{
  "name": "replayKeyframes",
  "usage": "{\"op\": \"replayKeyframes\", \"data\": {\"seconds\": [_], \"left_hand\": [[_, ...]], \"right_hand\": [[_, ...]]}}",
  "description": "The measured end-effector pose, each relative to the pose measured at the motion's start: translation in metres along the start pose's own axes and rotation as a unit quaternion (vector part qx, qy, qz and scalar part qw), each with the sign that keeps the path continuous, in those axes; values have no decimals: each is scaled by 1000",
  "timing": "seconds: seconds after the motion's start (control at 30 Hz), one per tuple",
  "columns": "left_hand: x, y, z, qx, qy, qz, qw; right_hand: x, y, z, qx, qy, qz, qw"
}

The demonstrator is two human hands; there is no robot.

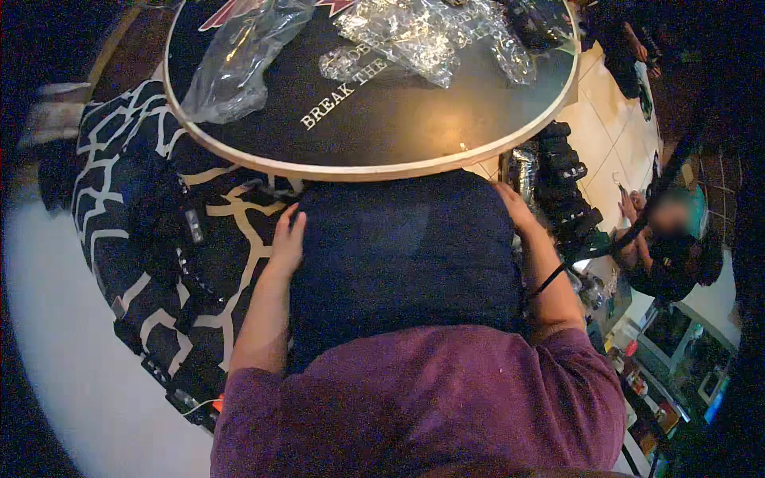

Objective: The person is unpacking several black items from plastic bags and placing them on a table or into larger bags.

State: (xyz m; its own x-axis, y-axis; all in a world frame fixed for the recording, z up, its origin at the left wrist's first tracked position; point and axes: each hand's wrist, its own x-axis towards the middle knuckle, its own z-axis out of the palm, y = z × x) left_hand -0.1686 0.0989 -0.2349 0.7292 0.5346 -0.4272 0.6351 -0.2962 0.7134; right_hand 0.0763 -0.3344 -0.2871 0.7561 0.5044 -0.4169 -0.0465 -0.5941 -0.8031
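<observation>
Dark blue cloth (412,257) covers my lap, its far edge running under the rim of a round table. My left hand (290,239) rests against the left side of this cloth, two fingers visible and slightly apart. Against the opposite side lies my right hand (515,206), its fingertips partly hidden. Nothing held shows in either hand. The round dark tabletop (370,137) has a pale wooden rim and printed lettering. On it lie a clear plastic bag (233,71) at the left and a heap of crumpled clear plastic (412,42) towards the middle.
A black-and-white patterned rug (239,233) spreads on my left, with small dark items on it. Several black objects (565,179) line the tiled floor (609,119) at right. Beyond them sits another person (663,257), hands raised together. A dark cable (603,254) crosses near my right arm.
</observation>
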Motion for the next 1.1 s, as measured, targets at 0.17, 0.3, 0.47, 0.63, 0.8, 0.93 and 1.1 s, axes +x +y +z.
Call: {"op": "replayKeyframes", "data": {"seconds": [0.17,0.3,0.47,0.63,0.8,0.93,1.1], "left_hand": [[-15,-37,-16,-375,-104,-171,905],[-62,-72,-12,-263,-196,-300,896],[-37,-94,-20,-173,-169,-337,910],[70,-75,-65,-292,34,-252,922],[125,6,-105,-448,140,-91,878],[112,57,-97,-483,109,-72,866],[92,62,-79,-511,90,-71,852]], "right_hand": [[14,41,-21,-40,-8,159,986],[-19,116,-27,-78,55,288,953],[-23,145,-33,-43,86,314,945],[31,68,-77,-14,155,184,970],[72,-16,-109,124,185,33,974],[85,0,-100,-114,105,9,988],[91,61,-68,98,116,212,965]]}}
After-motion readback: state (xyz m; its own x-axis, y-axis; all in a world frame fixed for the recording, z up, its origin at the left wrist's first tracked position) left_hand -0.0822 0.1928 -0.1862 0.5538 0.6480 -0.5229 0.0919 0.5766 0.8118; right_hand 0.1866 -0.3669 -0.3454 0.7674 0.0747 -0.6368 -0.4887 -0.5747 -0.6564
